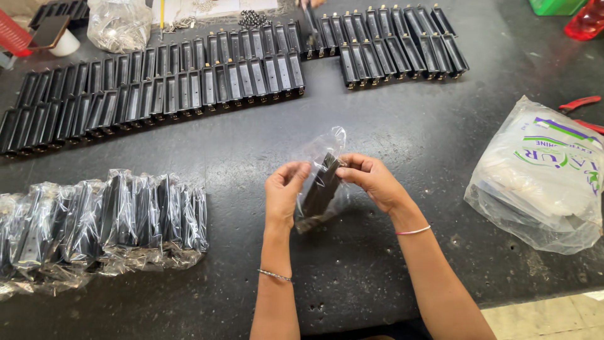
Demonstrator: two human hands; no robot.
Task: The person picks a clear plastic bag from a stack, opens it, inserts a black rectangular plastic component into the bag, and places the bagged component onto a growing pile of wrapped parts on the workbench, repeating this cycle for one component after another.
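Observation:
Both my hands hold one long black plastic part [321, 189] that sits inside a small clear plastic bag [327, 146] above the dark table [390, 132]. My left hand [284, 192] pinches the bag's left side near the part's upper end. My right hand [372, 179] grips the top of the part and the bag from the right. The bag's open mouth sticks up above my fingers.
Several bagged black parts [107, 220] lie in a row at the left. Long rows of unbagged black parts [157, 88] and a second group [396, 47] fill the far side. A large bag of clear bags [541, 176] lies right, red-handled pliers [582, 104] beyond it.

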